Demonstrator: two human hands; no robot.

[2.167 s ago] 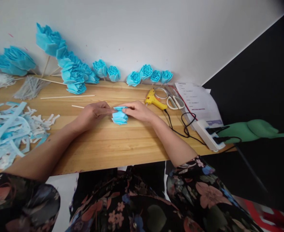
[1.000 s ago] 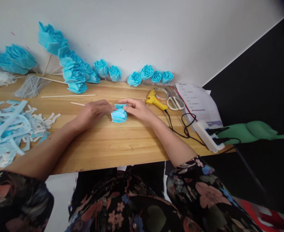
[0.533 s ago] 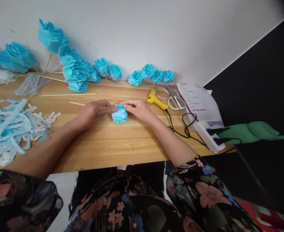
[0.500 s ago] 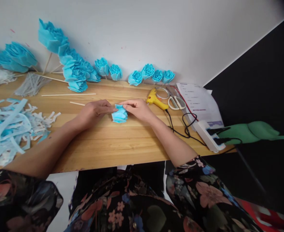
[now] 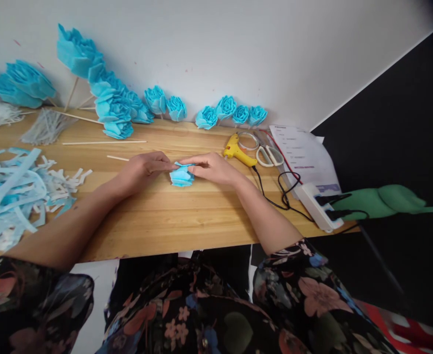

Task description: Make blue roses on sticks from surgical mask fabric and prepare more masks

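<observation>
A small light-blue layered flower [image 5: 182, 177] is held just above the wooden table [image 5: 187, 221], its petal edges facing me. My left hand [image 5: 144, 169] pinches it from the left, with fingers curled and the tips at its upper edge. From the right, my right hand [image 5: 212, 168] grips the top of the flower between thumb and fingers, the index finger lying along its upper petal. Part of the flower is hidden behind the fingertips. A thin wooden stick [image 5: 117, 158] pokes out beyond my left hand; whether it reaches the flower I cannot tell.
Several finished blue flowers [image 5: 113, 105] lean along the wall. Blue and white strips [image 5: 13, 187] are heaped at left. On the right lie a yellow glue gun [image 5: 239, 151], scissors [image 5: 270, 156], printed paper [image 5: 301, 152] and a power strip [image 5: 319, 209] with cords.
My right hand's fingers have shifted slightly over the flower's top, and the upper petal is pressed into a different shape. My left hand stays nearly in place.
</observation>
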